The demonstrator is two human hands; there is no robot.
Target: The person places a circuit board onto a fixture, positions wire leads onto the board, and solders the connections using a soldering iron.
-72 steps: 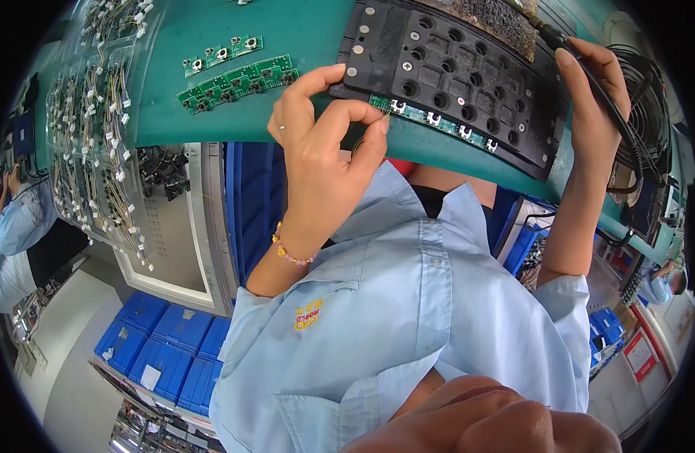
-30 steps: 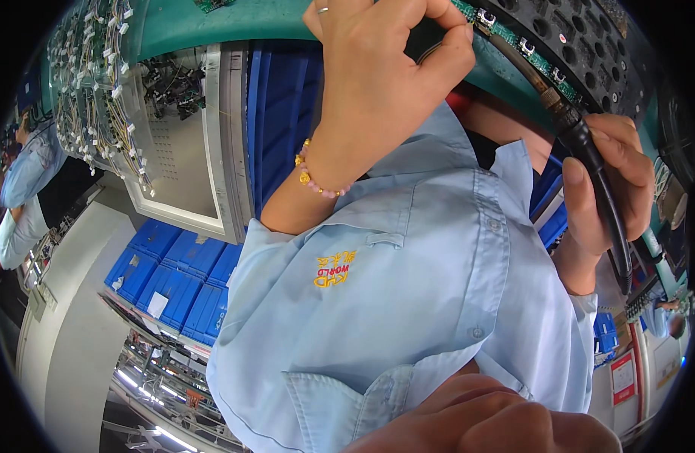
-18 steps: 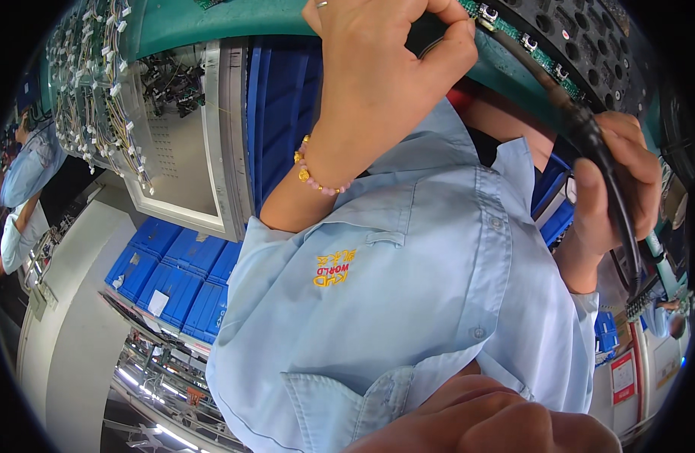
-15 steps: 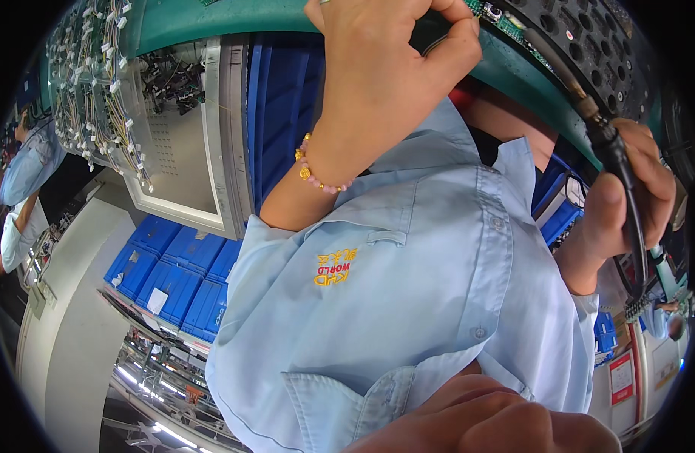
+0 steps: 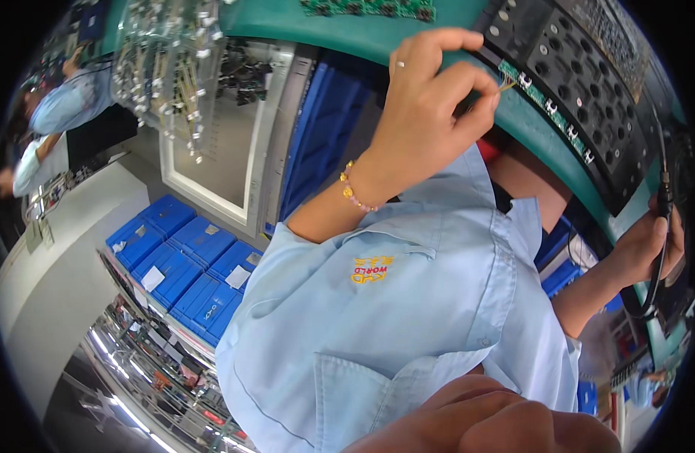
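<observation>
My left hand (image 5: 437, 109), with a beaded bracelet at its wrist, pinches thin wires (image 5: 508, 86) between thumb and fingertip. The wires reach the end of a narrow strip of green circuit boards (image 5: 549, 107), which lies along the edge of a black fixture with round holes (image 5: 582, 94). Small metal and white parts dot the strip. Off to the right, my right hand (image 5: 650, 245) grips a soldering iron (image 5: 665, 198) by its dark handle. Its slim tip points up and away from the boards, beside the fixture.
More green circuit boards (image 5: 370, 8) lie on the green work surface (image 5: 302, 21). Wire bundles with white connectors (image 5: 185, 72) hang at its left, near a metal-framed tray (image 5: 219, 136). Blue bins (image 5: 204, 249) stand lower left. Another person (image 5: 72, 106) is at far left.
My right hand has drawn the soldering iron away from the board strip, to the right and down. The left hand still pinches near the strip; the whole view has shifted, showing more of the fixture.
</observation>
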